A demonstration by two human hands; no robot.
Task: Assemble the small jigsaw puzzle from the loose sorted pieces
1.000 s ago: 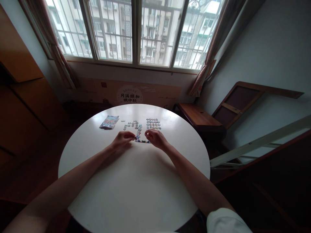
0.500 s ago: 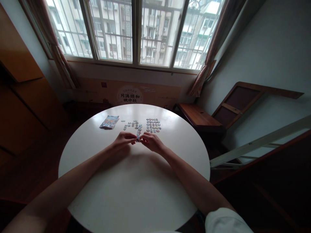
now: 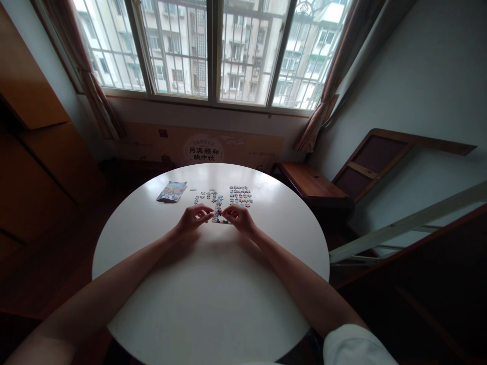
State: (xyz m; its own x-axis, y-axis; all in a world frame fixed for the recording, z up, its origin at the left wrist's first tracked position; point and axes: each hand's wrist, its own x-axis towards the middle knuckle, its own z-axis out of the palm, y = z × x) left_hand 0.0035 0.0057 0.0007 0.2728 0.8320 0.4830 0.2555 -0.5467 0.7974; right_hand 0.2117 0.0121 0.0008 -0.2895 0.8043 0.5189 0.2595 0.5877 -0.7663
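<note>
Between my hands lies a small joined part of a jigsaw puzzle (image 3: 215, 220), a strip running away from me with a row along its near edge. My left hand (image 3: 195, 218) is at the strip's left side, thumb and forefinger curled together at the tips; what they hold, if anything, is too small to make out. On the other side, my right hand (image 3: 239, 218) pinches a small dark puzzle piece (image 3: 219, 213) just over the strip. Its fingers hide the right end of the near row.
Loose puzzle pieces (image 3: 203, 195) lie scattered behind my left hand. Behind my right hand, more pieces (image 3: 240, 195) are laid out in rows. A printed puzzle bag (image 3: 172, 191) rests at the left on the round white table (image 3: 213, 294). A wooden bench (image 3: 312, 180) stands beyond the table.
My hands have moved slightly apart, and the near row of the joined puzzle now shows between them. Right-hand fingers have lifted a little, with a dark piece at their tips.
</note>
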